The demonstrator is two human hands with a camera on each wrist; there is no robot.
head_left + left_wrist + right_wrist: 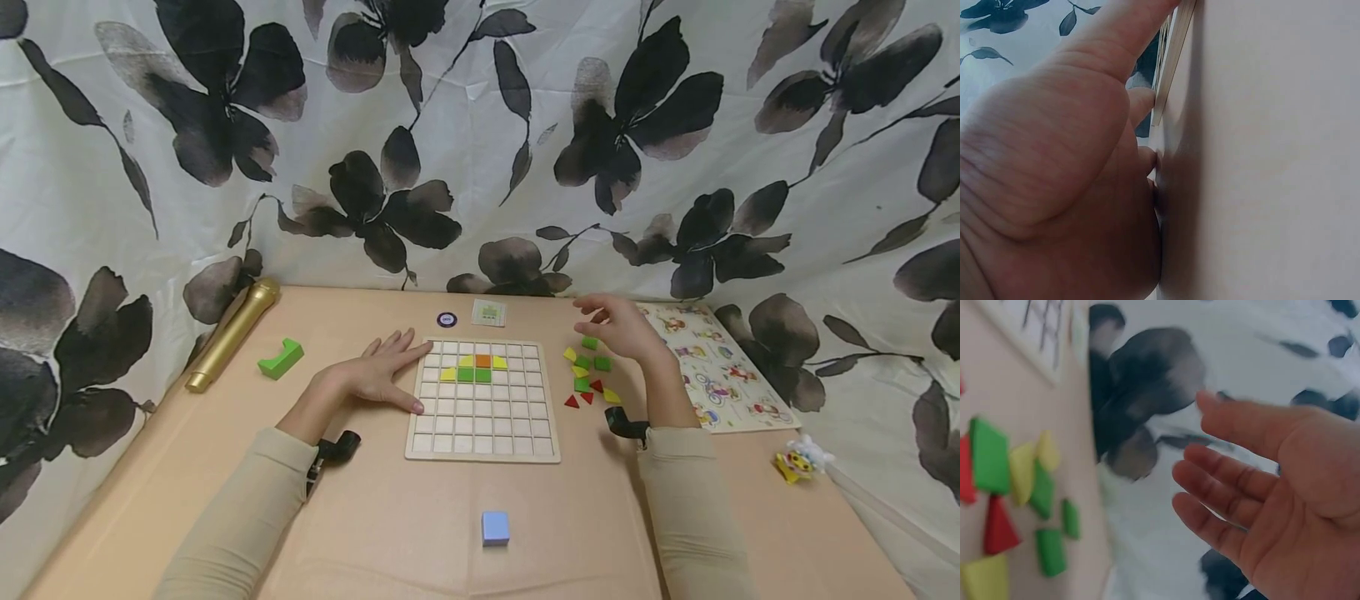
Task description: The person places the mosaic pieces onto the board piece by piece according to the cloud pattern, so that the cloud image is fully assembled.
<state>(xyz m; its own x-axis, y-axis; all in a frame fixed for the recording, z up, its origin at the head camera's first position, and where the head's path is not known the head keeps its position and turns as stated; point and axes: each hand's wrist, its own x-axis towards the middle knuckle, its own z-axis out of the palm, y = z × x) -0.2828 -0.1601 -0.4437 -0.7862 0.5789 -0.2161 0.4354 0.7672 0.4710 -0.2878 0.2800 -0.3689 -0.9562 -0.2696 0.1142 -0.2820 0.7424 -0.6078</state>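
Note:
A pale board with a square grid [482,425] lies on the table, with several yellow, green and orange pieces [483,361] set in its upper cells. My left hand [378,372] is spread flat at the board's left side, thumb and index finger touching its edge. In the left wrist view the palm [1054,156] fills the left half. My right hand [618,329] hovers over the loose pieces right of the board, fingers loosely bent. The right wrist view shows that hand [1260,494] with nothing in it, beside green blocks [989,455], red triangles [1001,528] and yellow pieces [1021,474].
Behind the board lie a patterned card [489,313] and a round token [447,319]. A blue cube [495,528] sits in front. To the left are a green arched block [281,358] and a gold tube [234,335]; to the right, a picture board [720,367] and a small toy [799,460].

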